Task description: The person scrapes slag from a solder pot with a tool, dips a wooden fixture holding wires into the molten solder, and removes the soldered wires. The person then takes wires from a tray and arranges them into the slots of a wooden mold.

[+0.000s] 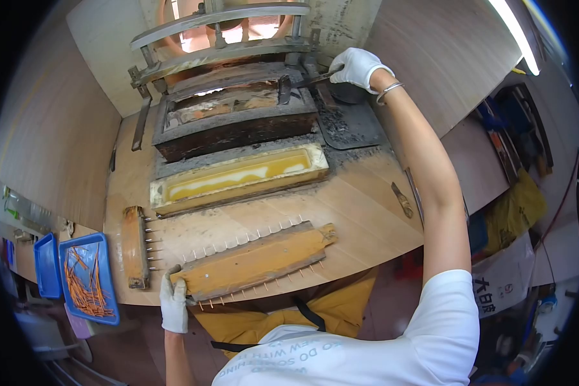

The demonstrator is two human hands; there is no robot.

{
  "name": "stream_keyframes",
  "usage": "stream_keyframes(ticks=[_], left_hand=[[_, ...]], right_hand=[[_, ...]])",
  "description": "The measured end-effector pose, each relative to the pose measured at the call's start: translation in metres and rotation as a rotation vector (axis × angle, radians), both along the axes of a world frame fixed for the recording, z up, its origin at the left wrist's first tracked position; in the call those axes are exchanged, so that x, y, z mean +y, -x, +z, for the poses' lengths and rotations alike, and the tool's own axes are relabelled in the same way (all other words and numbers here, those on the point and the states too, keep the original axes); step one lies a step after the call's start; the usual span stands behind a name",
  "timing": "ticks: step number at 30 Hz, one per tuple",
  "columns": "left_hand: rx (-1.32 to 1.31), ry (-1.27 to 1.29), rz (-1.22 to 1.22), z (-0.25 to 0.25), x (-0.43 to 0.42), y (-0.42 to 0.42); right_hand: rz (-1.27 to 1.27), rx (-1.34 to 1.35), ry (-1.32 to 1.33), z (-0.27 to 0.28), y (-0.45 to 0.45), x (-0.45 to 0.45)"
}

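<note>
My gloved left hand (174,301) grips the left end of a long wooden board (251,260), which has thin pins along both long edges. My gloved right hand (357,67) is closed on the handle of a dark metal tool (312,80), whose flat end reaches the right side of the opening in a sooty box (238,132). In front of the box lies a long trough (238,179) with yellow and whitish contents. A shorter pinned board (135,248) rests left of the long one.
A blue tray (89,276) of thin orange sticks sits at the left. A small knife-like tool (403,200) lies at the right. Metal bars (219,55) cross above the box, and a dark tray (349,125) stands beside it. Wooden panels flank the bench.
</note>
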State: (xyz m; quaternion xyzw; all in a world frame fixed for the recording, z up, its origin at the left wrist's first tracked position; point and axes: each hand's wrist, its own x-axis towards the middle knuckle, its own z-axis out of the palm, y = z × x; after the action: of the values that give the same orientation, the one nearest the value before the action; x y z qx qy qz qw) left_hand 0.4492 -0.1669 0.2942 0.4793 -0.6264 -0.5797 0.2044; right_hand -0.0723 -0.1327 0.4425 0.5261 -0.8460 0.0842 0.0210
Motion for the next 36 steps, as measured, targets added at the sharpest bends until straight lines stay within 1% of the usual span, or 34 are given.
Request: stream_keyframes(ticks=[9, 12, 14, 15, 17, 21, 23, 27, 31, 36], left_hand=[[0.016, 0.027, 0.002, -0.005, -0.001, -0.002], [0.014, 0.028, 0.003, -0.004, -0.001, -0.002], [0.028, 0.036, -0.002, -0.008, -0.002, -0.003], [0.041, 0.043, -0.006, -0.009, -0.003, -0.004], [0.045, 0.035, -0.005, -0.009, -0.002, -0.004], [0.061, 0.007, 0.005, -0.008, -0.002, -0.004], [0.053, 0.008, 0.013, -0.007, -0.001, -0.002], [0.012, 0.007, 0.007, -0.005, -0.002, -0.002], [0.003, 0.004, 0.009, -0.003, -0.002, -0.001], [0.013, 0.01, 0.012, -0.009, -0.004, -0.005]], right_hand=[[-0.039, 0.057, -0.021, 0.006, 0.01, 0.016], [-0.071, 0.098, 0.023, 0.006, 0.012, 0.023], [-0.128, 0.071, 0.115, 0.005, 0.013, 0.029], [-0.13, 0.071, 0.117, 0.002, 0.014, 0.031], [-0.186, 0.064, 0.238, -0.002, 0.01, 0.037], [-0.2, -0.127, 0.362, -0.026, 0.005, 0.049], [-0.183, -0.22, 0.376, -0.038, 0.005, 0.051], [-0.23, -0.223, 0.344, -0.051, 0.005, 0.046], [-0.238, -0.252, 0.367, -0.056, 0.008, 0.036], [-0.271, -0.173, 0.398, -0.066, 0.018, 0.021]])
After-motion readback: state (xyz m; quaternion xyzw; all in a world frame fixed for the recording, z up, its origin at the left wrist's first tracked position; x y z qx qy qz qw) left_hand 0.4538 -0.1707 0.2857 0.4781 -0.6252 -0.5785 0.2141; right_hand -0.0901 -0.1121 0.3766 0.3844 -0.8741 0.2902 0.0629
